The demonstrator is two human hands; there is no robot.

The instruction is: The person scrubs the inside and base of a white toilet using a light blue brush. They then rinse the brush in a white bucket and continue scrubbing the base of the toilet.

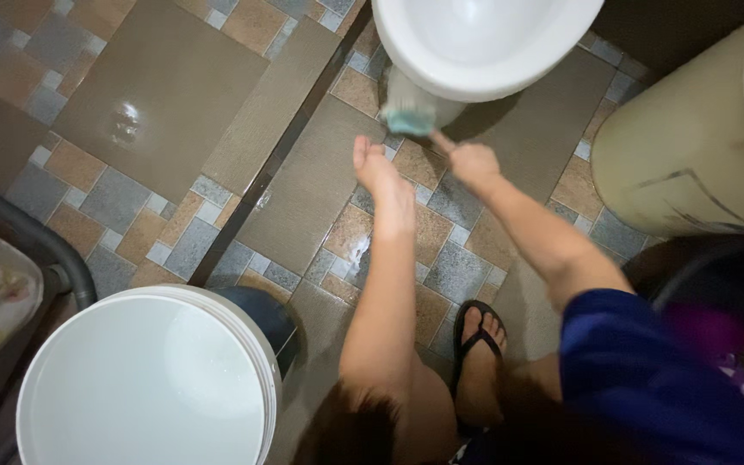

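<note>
Your right hand (pixel 474 162) is closed around the scrub brush (pixel 412 120), its handle slanting up-left to the toilet bowl (pixel 475 52) base, while your open, empty left hand (pixel 381 176) waits just beside.

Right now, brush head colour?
Teal brush head, held in the right hand; head view.

Showing white on the toilet bowl (pixel 484 43) and on the bucket (pixel 144 383) at lower left. Showing pale teal on the brush head (pixel 411 120). Displaying a patchwork of brown, tan, orange and grey-blue squares with small pale insets on the floor tiles (pixel 165 95). Showing beige on the large drum (pixel 691 164), black on the flip-flop (pixel 478 340), deep blue on the sleeve (pixel 639 370).
</note>
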